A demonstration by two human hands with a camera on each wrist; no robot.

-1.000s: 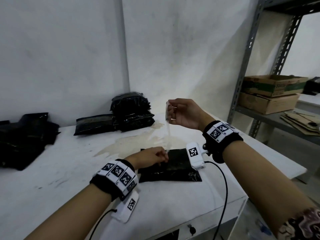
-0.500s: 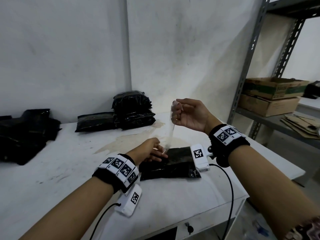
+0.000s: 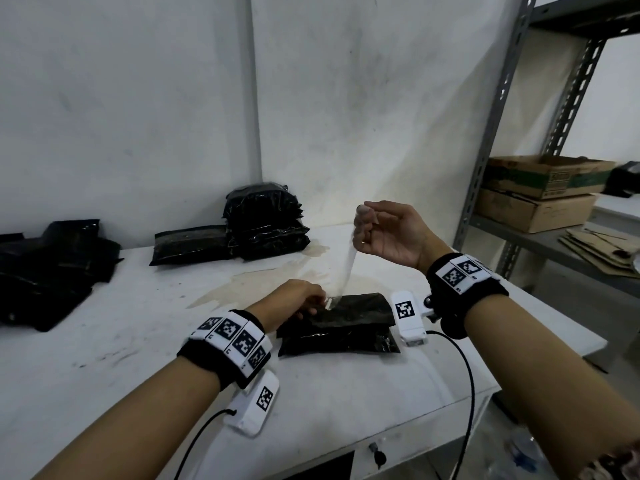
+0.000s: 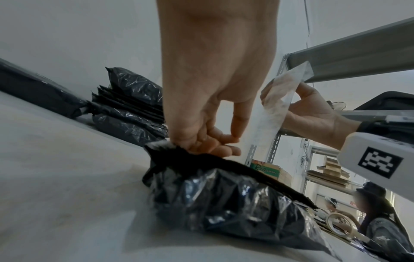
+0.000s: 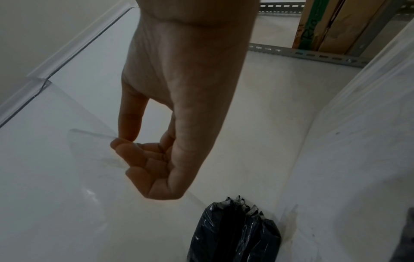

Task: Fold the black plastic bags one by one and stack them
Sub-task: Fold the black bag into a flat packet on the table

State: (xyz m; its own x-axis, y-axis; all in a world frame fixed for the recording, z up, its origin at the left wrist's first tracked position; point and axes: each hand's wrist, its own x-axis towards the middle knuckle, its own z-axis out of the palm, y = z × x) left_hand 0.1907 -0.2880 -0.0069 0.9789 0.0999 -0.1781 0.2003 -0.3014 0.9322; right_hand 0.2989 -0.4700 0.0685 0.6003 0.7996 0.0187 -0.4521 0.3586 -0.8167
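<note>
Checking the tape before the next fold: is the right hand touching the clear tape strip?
Touching. The left wrist view shows the right hand pinching the clear tape strip near its upper end; the head view shows the same pinch.

Our bare forearms, banded at both wrists

We wear black wristbands (image 3: 465, 289) topped with white checkered marker tiles (image 3: 235, 337); a white camera block (image 3: 254, 403) with a black cable (image 3: 467, 393) hangs under each wrist.

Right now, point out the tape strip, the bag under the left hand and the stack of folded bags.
tape strip (image 3: 347, 268), head view, middle of strip.
bag (image 3: 349, 332), head view, top face.
stack of folded bags (image 3: 266, 220), head view, front side.
</note>
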